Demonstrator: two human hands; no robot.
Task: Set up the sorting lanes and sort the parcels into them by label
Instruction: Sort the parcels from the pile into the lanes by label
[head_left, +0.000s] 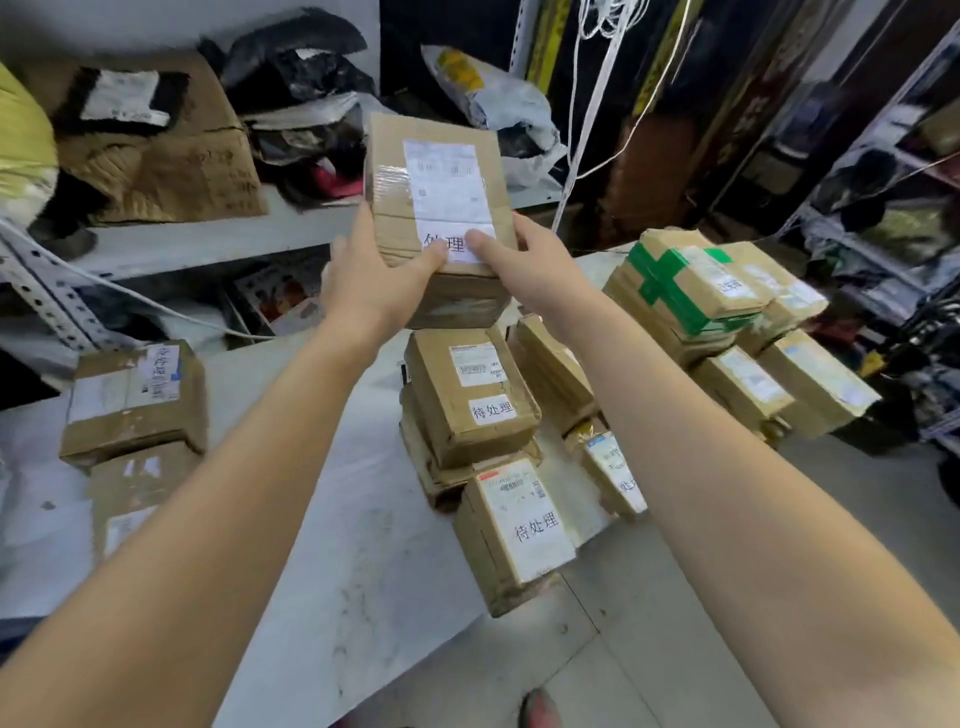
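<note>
A cardboard parcel (434, 192) is held up above the white worktop (332, 519), long axis running away from the camera, label side up. Its white sticker reads "处理", the first character hidden under a thumb. The left hand (374, 280) and right hand (524, 265) are both closed on its near end. Beneath it, stacked parcels (470, 395) are marked "待处理". A green-taped parcel (691, 280) tops the right-hand pile. Bare worktop is seen between the left pile (132, 400) and the middle stack.
</note>
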